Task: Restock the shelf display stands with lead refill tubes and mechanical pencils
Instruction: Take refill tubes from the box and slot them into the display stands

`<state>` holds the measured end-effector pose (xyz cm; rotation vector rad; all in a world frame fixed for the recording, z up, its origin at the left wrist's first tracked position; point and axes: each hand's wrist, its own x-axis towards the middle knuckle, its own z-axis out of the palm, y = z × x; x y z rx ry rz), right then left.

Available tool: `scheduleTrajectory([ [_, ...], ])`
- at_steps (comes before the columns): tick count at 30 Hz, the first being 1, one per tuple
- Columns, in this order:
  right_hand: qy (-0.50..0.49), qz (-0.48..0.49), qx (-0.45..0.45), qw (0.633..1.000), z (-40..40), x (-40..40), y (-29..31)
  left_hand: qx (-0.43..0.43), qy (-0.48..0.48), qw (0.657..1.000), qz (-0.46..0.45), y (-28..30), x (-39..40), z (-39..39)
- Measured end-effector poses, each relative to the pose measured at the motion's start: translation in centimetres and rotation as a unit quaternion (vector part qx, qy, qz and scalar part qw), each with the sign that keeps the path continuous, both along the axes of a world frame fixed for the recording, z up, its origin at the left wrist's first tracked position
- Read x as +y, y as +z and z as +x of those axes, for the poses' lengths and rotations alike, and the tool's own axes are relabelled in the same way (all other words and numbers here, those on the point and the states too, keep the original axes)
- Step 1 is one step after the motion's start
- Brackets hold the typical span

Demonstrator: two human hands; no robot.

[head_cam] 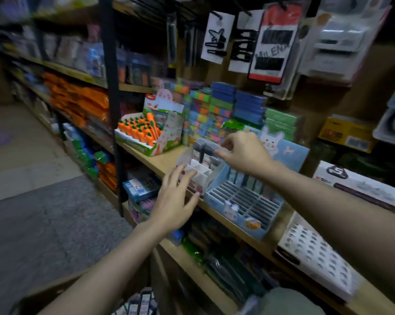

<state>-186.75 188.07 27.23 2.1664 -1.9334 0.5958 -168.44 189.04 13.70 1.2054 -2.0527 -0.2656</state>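
A small white display stand (197, 175) with divided slots sits at the front of the wooden shelf (160, 161). Several grey-capped lead refill tubes (204, 153) stand in its back slots. My left hand (177, 201) touches the stand's front left corner with straight, spread fingers. My right hand (242, 152) hovers over the tubes, its fingertips pinching the top of one; blur hides the exact hold. To the right stands a blue rabbit-print display stand (242, 201) with a grid of slots and a few pencils at its back. More refill packs (138, 303) show at the bottom edge.
A carton of orange carrot-shaped pens (144, 133) stands left of the white stand. Stacks of coloured sticky notes (214, 112) fill the back. A white perforated tray (317, 253) lies to the right. Hair clip cards (244, 39) hang above. A black shelf post (113, 87) rises at the left.
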Motion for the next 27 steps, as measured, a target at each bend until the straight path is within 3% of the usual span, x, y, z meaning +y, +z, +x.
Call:
scheduleTrajectory([
  [5,-0.045,0.081,0.091,0.992,1.3,-4.0,-0.8,-0.024,-0.024,0.999,-0.005,-0.7,-2.1,0.3],
  [8,-0.051,0.096,0.096,0.989,0.8,-4.8,-1.0,-0.036,-0.03,0.999,-0.022,-1.0,-2.7,-0.1],
  [19,-0.098,-0.01,0.028,0.995,-0.7,-5.0,-1.7,-0.01,-0.043,0.999,-0.024,-1.5,-2.4,-0.2],
  [21,-0.049,-0.053,0.003,0.997,-0.1,-4.3,-1.9,0.008,-0.048,0.998,-0.037,-1.5,-1.8,0.1],
  [24,0.101,-0.12,-0.06,0.986,3.0,-1.2,-4.0,0.088,-0.044,0.994,-0.036,-3.1,0.8,1.9],
  [27,0.224,-0.026,-0.111,0.968,8.1,3.2,-9.3,0.151,0.024,0.988,0.019,-8.2,4.7,5.8],
])
